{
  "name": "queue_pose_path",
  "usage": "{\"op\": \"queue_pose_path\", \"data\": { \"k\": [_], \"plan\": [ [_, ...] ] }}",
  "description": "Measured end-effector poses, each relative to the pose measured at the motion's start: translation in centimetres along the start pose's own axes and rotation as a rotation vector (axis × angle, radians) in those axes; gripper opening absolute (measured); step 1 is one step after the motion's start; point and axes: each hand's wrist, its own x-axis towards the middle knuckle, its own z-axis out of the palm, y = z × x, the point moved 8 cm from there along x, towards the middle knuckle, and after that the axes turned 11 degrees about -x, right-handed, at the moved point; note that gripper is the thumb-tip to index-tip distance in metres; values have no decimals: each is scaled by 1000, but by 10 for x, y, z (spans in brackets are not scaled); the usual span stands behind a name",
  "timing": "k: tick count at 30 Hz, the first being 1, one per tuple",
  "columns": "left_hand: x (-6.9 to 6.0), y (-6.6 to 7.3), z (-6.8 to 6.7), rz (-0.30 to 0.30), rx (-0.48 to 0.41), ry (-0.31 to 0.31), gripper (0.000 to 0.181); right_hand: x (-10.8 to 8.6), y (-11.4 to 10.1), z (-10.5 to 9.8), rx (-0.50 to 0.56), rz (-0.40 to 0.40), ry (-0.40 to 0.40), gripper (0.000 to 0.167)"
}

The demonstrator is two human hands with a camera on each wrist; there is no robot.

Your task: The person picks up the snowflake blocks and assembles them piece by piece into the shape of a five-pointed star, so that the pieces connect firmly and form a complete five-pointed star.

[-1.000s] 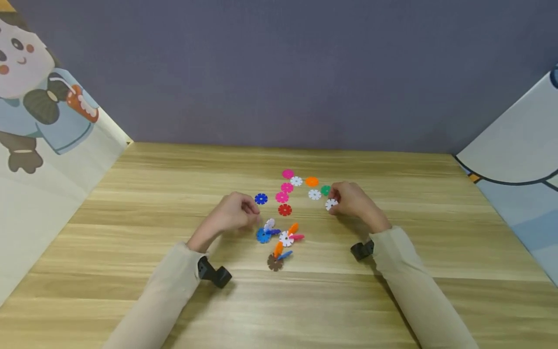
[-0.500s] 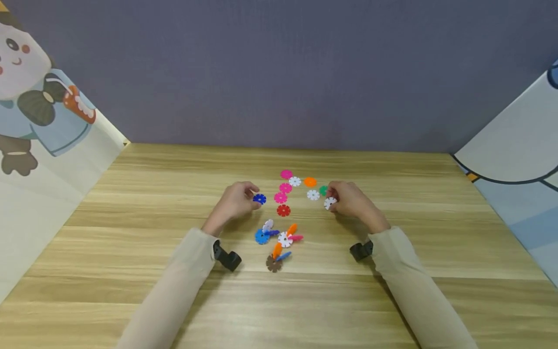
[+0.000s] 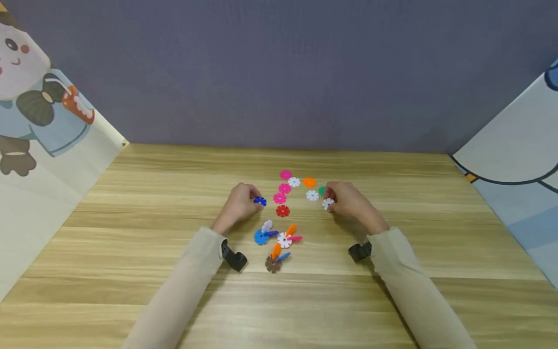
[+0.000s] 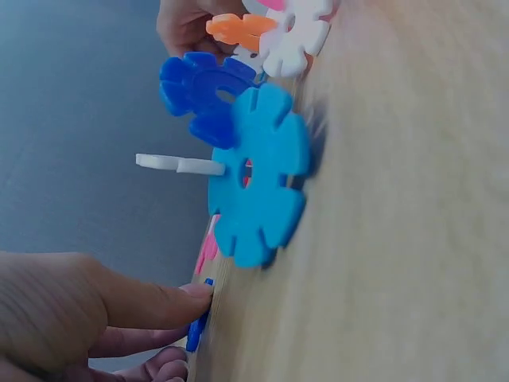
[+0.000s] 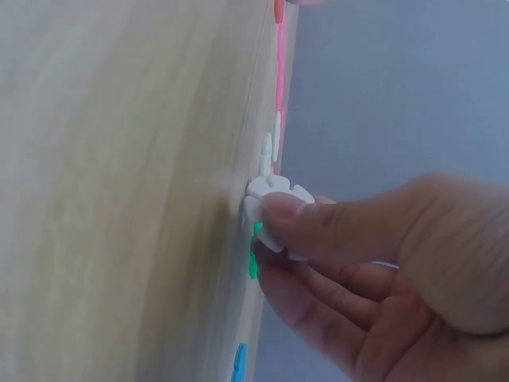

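My left hand (image 3: 241, 201) pinches a dark blue notched flower disc (image 3: 260, 201) by its edge; the disc is slightly tilted at the tabletop. Thumb and fingers lie on either side of it in the left wrist view. A white flower disc (image 5: 270, 189) is held between thumb and fingers of my right hand (image 3: 348, 199). Between the hands, nearer me, stands a joined piece with a light blue disc (image 4: 262, 175), a dark blue one and a white one. Beside it is another joined piece with a white disc (image 3: 285, 240), orange and pink discs, and a brown disc (image 3: 273, 264).
Loose discs lie flat on the wooden table (image 3: 174, 184): several pink (image 3: 286, 174), white (image 3: 312, 195), an orange (image 3: 309, 182), a red (image 3: 283, 211) and a partly hidden green (image 3: 321, 191). A blue disc (image 5: 238, 362) shows in the right wrist view. A grey panel (image 3: 279, 72) stands behind.
My left hand has moved forward from beside the light blue joined piece to the dark blue disc, pinched it and tilted it. My right hand keeps its white disc, nearly still.
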Motion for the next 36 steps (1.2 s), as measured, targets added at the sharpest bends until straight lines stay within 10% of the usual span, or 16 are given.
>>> {"op": "queue_pose_path", "data": {
  "k": [26, 36],
  "plan": [
    [-9, 18, -8, 52, -88, -12, 15, -4, -23, -21, 46, -41, 135, 5],
    [-15, 31, -4, 46, -272, -39, 16, -10, -42, -34, 135, -109, 263, 6]
  ]
}}
